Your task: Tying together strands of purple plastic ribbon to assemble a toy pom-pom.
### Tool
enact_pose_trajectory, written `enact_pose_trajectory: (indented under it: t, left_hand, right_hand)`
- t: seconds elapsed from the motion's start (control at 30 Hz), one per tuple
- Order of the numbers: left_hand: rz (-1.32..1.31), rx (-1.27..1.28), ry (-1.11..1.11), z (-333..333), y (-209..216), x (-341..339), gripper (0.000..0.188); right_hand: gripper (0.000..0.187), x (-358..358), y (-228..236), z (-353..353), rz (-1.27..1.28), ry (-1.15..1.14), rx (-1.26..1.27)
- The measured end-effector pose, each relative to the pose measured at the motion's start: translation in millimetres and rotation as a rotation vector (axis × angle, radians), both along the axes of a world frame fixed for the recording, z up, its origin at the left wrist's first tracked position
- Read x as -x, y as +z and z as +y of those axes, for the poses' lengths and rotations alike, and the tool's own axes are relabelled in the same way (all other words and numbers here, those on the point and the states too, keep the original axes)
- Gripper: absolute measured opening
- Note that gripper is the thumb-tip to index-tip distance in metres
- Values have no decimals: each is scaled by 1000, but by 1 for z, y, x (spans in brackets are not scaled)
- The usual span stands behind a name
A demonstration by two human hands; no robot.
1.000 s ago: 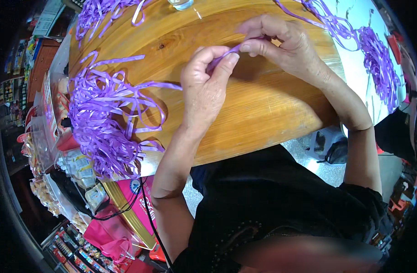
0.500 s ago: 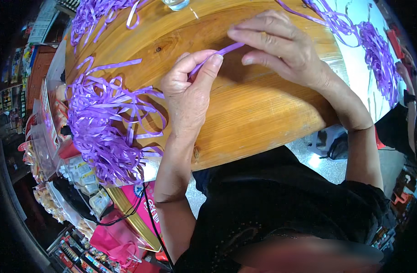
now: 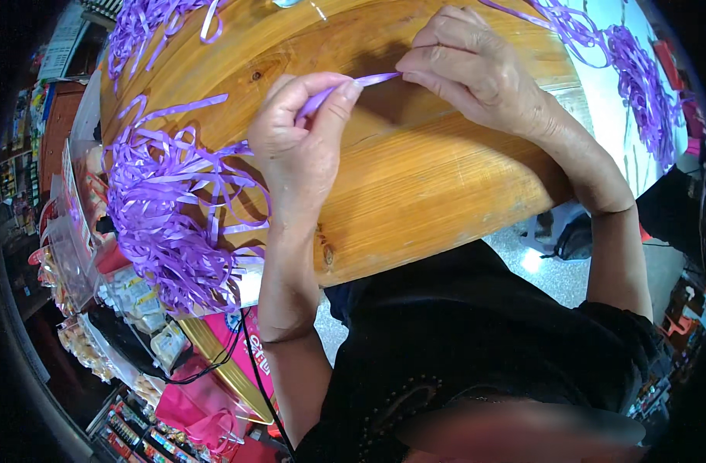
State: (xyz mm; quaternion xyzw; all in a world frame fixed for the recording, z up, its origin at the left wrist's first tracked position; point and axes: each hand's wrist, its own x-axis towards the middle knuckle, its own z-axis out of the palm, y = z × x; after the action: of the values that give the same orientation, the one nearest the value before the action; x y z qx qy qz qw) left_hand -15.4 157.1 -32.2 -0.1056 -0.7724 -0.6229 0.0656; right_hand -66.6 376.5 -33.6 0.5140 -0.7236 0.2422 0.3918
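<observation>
The wooden table (image 3: 445, 193) is brightly lit from above, hand shadows are cast on it, while edges are bent and darkened by fisheye distortion.

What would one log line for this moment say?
left hand pinches purple ribbon strip | right hand pinches other end | ribbon pile left | wooden table

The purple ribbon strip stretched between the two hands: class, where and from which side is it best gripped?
Pinch the purple ribbon strip at its ends, as the left hand and right hand do, each coming from its own side over the wooden table. It is thin, flat and limp, so fingertips pressing its flat faces probably hold it taut; its middle span would likely sag.
</observation>
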Motion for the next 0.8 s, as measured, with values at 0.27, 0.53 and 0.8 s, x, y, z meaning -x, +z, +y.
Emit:
enact_pose_trajectory:
  t: [0.27,0.53,0.8]
  left_hand:
    - [-261,-404,-18,9,0,0,13]
    - [-258,-522,-14,19,-11,-7,9]
    - [-99,-364,51,23,-18,-8,11]
  right_hand:
    - [16,-39,6,-15,-1579,256,319]
    - [27,-35,-7,-16,-1624,301,578]
    - [29,-16,-3,-30,-727,236,288]
